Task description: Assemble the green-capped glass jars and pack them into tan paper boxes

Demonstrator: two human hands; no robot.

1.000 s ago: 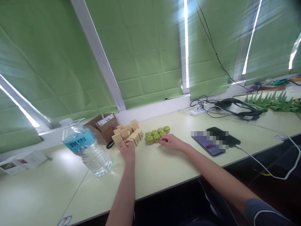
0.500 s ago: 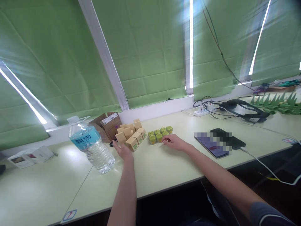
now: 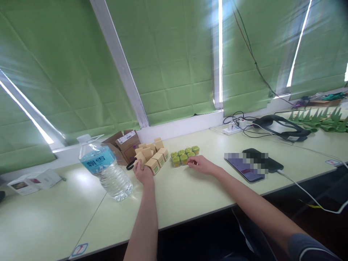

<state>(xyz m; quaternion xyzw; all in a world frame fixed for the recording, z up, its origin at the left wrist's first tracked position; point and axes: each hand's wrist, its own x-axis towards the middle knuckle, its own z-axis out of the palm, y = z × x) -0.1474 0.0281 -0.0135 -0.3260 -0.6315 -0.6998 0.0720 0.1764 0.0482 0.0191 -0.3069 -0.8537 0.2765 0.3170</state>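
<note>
My left hand [image 3: 144, 175] is closed on a small tan cardboard box [image 3: 140, 158], at the left of a group of similar boxes. Beside it stand a few boxes with green labels [image 3: 153, 166], and more plain ones lie behind. To the right, several small clear containers with green lids [image 3: 183, 158] stand in rows. My right hand [image 3: 200, 164] rests on the table against their right front, its fingers curled inward; what they hold, if anything, is hidden. A black ring-like item [image 3: 131, 164] lies just left of my left hand.
A large water bottle [image 3: 108, 170] stands left of my left arm, before an opened brown carton [image 3: 126, 146]. Two phones [image 3: 246, 168] lie at right, one with a white cable. Farther back are a power strip [image 3: 232, 128], a black headset-like frame [image 3: 282, 127] and green cones [image 3: 326, 119].
My left hand's fingers, stretched out beside the boxes before, have closed around one small box at the left of the group. My right hand has hardly moved.
</note>
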